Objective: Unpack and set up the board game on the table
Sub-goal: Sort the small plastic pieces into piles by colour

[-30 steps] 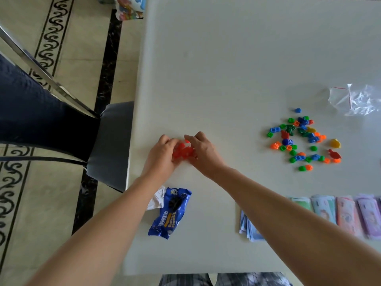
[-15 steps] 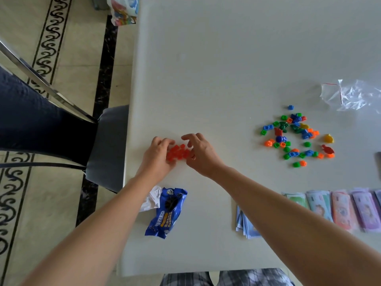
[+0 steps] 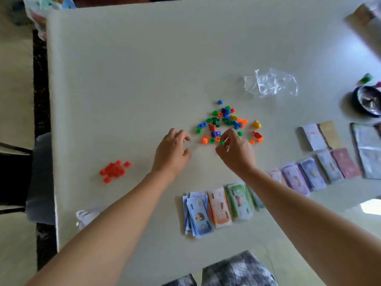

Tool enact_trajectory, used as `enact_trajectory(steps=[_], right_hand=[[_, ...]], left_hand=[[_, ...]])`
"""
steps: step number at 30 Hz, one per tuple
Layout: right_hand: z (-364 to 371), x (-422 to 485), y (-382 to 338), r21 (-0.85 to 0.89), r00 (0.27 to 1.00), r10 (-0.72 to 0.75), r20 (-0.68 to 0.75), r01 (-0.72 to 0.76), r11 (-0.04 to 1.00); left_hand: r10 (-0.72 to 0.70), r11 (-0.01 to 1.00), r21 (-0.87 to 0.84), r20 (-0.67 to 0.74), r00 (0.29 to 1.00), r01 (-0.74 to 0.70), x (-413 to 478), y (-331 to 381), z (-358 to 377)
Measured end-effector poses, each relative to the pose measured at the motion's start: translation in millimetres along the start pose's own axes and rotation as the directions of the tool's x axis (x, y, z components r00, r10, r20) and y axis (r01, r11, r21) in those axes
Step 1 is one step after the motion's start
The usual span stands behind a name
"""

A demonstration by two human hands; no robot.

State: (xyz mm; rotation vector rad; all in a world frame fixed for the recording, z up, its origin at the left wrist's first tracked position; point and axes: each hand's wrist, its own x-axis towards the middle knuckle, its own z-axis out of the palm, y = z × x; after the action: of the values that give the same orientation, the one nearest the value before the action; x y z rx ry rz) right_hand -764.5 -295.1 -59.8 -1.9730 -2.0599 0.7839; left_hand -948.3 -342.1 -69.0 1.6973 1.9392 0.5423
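Note:
A small cluster of red game pieces (image 3: 115, 170) lies alone on the white table (image 3: 127, 79) at the left. A mixed pile of green, blue, orange and yellow pieces (image 3: 227, 123) sits mid-table. My right hand (image 3: 235, 151) is at the near edge of that pile and pinches a green piece (image 3: 222, 143) between thumb and fingertips. My left hand (image 3: 172, 151) hovers just left of the pile with loosely curled fingers and holds nothing. Stacks of play money (image 3: 218, 207) lie in a row at the near side.
An empty clear plastic bag (image 3: 270, 82) lies behind the pile. More note stacks (image 3: 321, 169) and card stacks (image 3: 321, 136) run to the right. A dark round bowl (image 3: 368, 101) stands at the right edge. A chair (image 3: 39, 178) is beside the table's left edge.
Both hands let go of the red pieces, which now lie grouped at the left. The hands moved right to the mixed pile, and my right hand has taken a green piece.

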Motion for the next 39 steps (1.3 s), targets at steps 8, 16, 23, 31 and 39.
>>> enact_trajectory(steps=[8,16,23,31,39], right_hand=[[-13.8,4.5,66.0,-0.077,0.996,-0.061,0.063,0.065,0.995],[-15.4,15.8,85.2,0.034,0.982,-0.185,0.045,0.183,0.982],[-33.2,31.5,70.5,0.671,0.972,0.072,0.223,-0.206,0.712],[-23.7,40.5,57.0,0.136,0.988,-0.003,0.152,-0.018,0.991],[-19.6,43.8,50.3,0.032,0.995,-0.034,0.091,0.031,0.999]], left_hand=[[-0.107,0.993,0.053,-0.017,0.994,0.108,30.9,43.8,54.2],[-0.176,0.984,-0.018,-0.089,0.980,0.175,36.8,43.2,57.5],[-0.562,0.431,-0.798,0.128,0.818,0.421,44.1,50.5,43.8],[-0.335,0.936,-0.092,0.063,0.940,0.340,39.1,53.5,55.9],[-0.245,0.970,-0.001,-0.040,0.969,0.245,44.0,56.7,65.6]])
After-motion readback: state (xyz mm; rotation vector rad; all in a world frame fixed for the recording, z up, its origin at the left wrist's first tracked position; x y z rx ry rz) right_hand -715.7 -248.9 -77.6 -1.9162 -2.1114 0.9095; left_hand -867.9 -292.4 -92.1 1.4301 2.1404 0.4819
